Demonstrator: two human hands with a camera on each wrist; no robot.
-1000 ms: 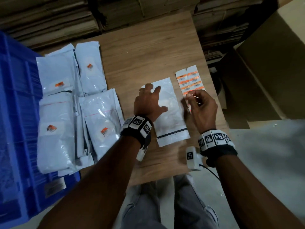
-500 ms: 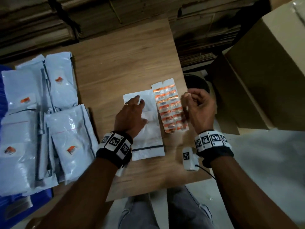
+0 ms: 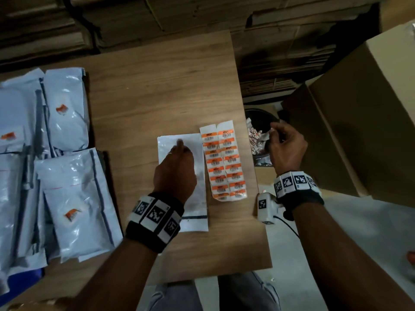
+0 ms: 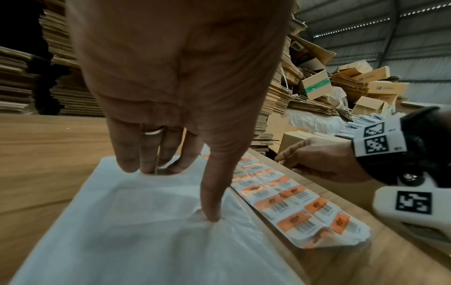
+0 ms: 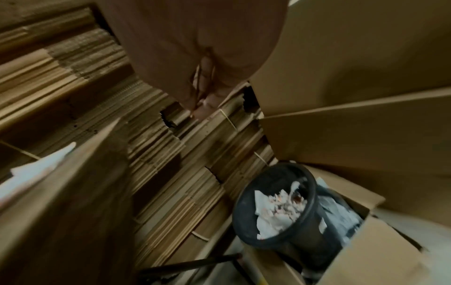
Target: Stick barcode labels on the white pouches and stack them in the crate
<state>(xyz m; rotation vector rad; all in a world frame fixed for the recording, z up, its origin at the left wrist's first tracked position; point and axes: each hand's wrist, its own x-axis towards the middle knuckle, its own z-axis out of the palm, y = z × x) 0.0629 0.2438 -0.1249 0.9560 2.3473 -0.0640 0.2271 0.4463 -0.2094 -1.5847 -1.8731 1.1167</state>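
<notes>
— What stands off the table's right edge?
— A black bin point(image 3: 260, 122) of paper scraps point(image 5: 278, 206); a large cardboard box point(image 3: 368, 122) beside it; flattened cardboard stacks point(image 3: 157, 16) behind the wooden table point(image 3: 161, 90).

The head camera looks steeply down on the table point(image 3: 161, 86); the left wrist camera sits low, close above it, facing along the fingers point(image 4: 209, 192); the right wrist camera faces down past the table's edge at a bin point(image 5: 275, 208), also in the head view
</notes>
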